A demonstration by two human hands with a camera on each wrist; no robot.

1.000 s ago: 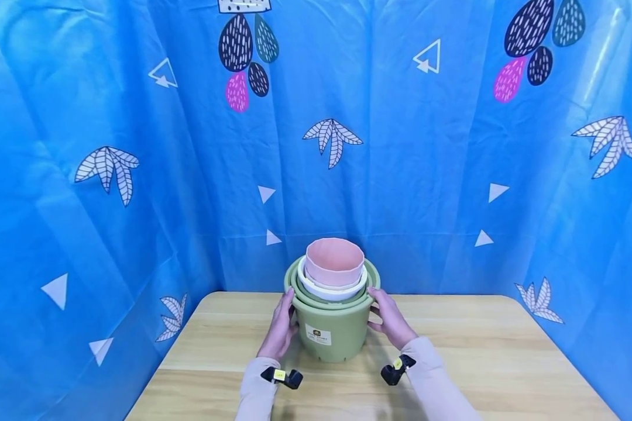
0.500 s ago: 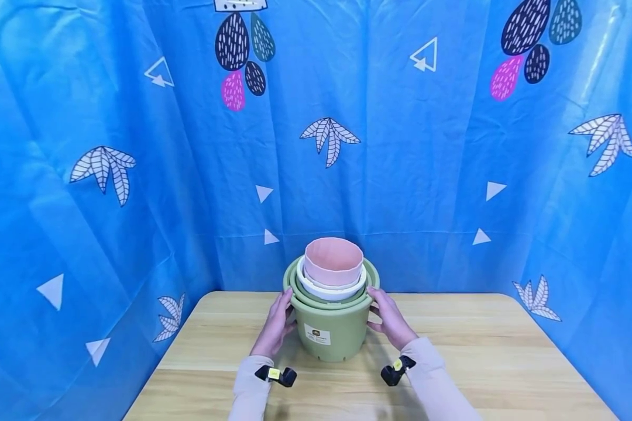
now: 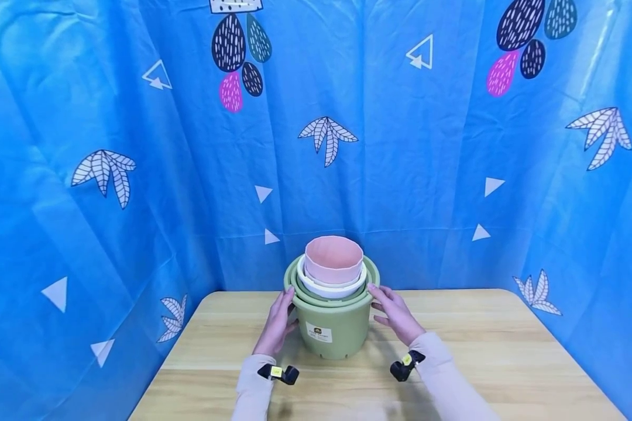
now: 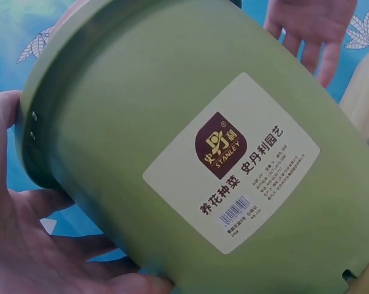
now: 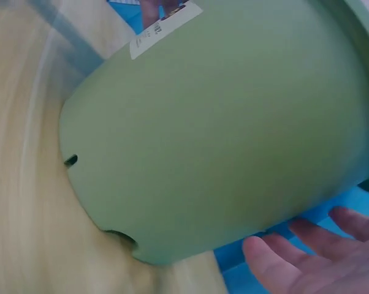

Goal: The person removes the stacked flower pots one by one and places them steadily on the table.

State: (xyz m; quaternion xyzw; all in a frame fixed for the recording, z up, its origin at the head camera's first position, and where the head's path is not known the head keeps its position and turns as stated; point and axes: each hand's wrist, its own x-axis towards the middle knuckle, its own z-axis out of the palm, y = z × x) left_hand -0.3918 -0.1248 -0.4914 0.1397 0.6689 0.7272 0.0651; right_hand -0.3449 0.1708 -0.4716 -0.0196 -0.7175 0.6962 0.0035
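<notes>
A nested stack of flowerpots stands upright on the table. Its outer green flowerpot (image 3: 337, 336) carries a white label (image 4: 230, 162) with print and a barcode. Inside it sit another green flowerpot, a white flowerpot (image 3: 330, 290) and, on top, a pink flowerpot (image 3: 334, 261). My left hand (image 3: 278, 321) is at the outer pot's left side, its thumb touching the rim and its loosely extended fingers against the wall below. On the other side my right hand (image 3: 397, 316) has its thumb by the rim. Its spread fingers (image 5: 267, 263) lie beside the wall, little or no contact visible.
The pale wooden table (image 3: 484, 351) lies under the stack and extends to both sides. Behind and around it hangs a blue patterned curtain (image 3: 416, 146). A black camera mount is strapped to each wrist.
My right hand has loosened, its fingers spreading and its wrist shifting right. The left hand stays almost in place. The pots have stayed where they were; the head view has shifted slightly.
</notes>
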